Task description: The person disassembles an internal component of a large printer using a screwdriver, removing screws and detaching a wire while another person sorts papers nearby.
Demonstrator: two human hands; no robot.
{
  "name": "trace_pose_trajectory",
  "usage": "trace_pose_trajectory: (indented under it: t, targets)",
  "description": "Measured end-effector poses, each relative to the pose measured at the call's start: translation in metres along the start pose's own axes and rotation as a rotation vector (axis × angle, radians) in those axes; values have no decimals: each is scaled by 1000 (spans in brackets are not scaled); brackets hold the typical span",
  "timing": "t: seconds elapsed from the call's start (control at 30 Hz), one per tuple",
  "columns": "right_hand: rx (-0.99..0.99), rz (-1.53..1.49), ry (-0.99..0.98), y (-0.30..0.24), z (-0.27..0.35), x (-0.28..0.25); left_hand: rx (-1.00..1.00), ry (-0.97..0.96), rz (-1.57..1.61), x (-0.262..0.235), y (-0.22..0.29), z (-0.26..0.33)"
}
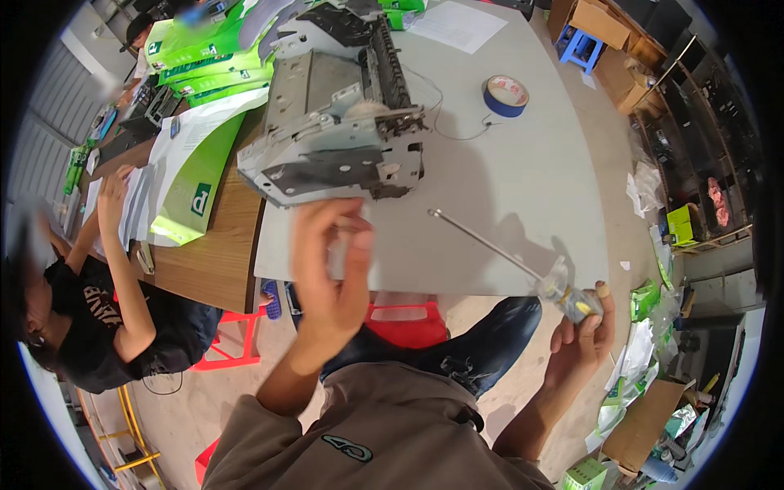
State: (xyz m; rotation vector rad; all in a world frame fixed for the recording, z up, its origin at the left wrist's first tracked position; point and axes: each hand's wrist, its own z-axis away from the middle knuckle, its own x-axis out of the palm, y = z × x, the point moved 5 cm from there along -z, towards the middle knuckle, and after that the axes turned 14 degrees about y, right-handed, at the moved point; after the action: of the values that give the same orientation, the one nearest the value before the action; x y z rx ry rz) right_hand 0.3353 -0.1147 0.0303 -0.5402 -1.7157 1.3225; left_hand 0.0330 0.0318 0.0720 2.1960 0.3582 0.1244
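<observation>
A partly stripped grey-and-black metal machine frame (322, 167), which looks like a printer's insides, stands on the light grey table (457, 269). Just below its near edge is my left hand (327, 265), fingers curled toward the thumb and slightly blurred. Whatever may be pinched there is too small to make out. Off to the right, past the table's front edge, my right hand (581, 339) grips the clear handle of a long screwdriver (490, 247). The screwdriver's shaft slants up and left over the table, its tip apart from the machine.
A blue tape roll (500, 104) and a thin cable (445, 131) lie right of the machine. Green-and-white packages (204, 147) cover the wooden table on the left, where another person (106, 327) handles papers. A red stool (404, 322) is under the table edge.
</observation>
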Motion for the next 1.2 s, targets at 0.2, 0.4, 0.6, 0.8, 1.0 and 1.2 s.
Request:
trace_pose_trajectory:
  t: [0.2,0.4,0.6,0.8,1.0,1.2]
  targets:
    - [147,9,-6,23,40,-5,-755,-73,569,26,-49,54]
    - [186,28,-23,30,59,-9,-803,-14,596,13,-60,64]
    - [154,49,-6,27,68,-2,-858,40,692,2,-56,62]
    - [94,78,-43,24,72,1,-859,15,685,-8,-60,61]
    - [39,55,-47,20,73,-2,-955,-3,796,-10,-61,59]
    - [56,32,-58,18,74,0,-1078,5,842,-5,-59,66]
